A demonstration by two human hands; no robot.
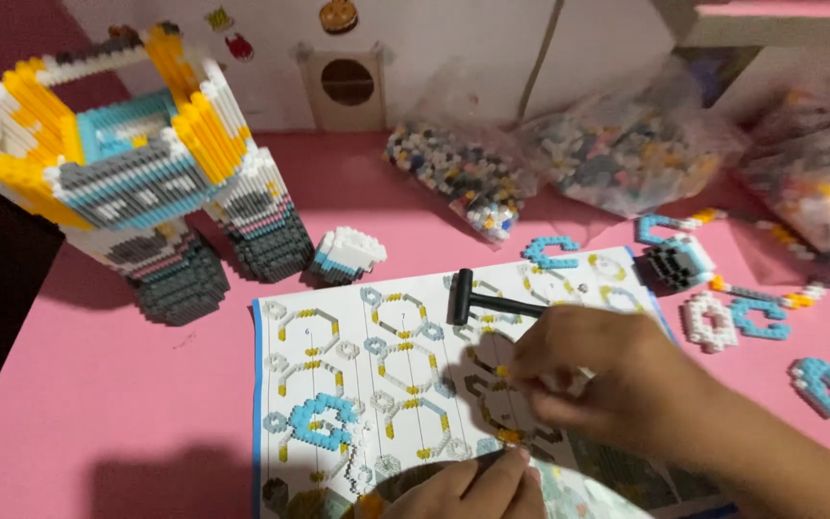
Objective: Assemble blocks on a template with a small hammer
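Nearest of all, at the bottom edge, the left hand (468,490) lies on the instruction sheet (338,384), its fingers drawn together; whether they pinch anything I cannot tell. Just beyond it the right hand (593,375) hovers over the right half of the sheet, fingertips bunched around small yellow and white bricks (503,371) that it grasps close above the paper. More tiny pieces lie between the two hands, too blurred to sort out.

On the sheet's near left part sits a flat blue-and-white brick ring (322,420). A small black hammer (477,301) rests at the sheet's far edge, just beyond the right hand. The sheet itself lies on the pink desk (117,404).

Far left stands a tall brick model (117,163) in yellow, white, grey and light blue, on two dark grey legs, with a small white-and-blue brick lump (348,253) beside its right leg. Along the far wall lie clear bags of loose bricks (549,159). To the right of the sheet are scattered built pieces: a dark grey-and-blue block (676,259), a white ring (706,322), and blue rings (826,389) nearer the right edge.
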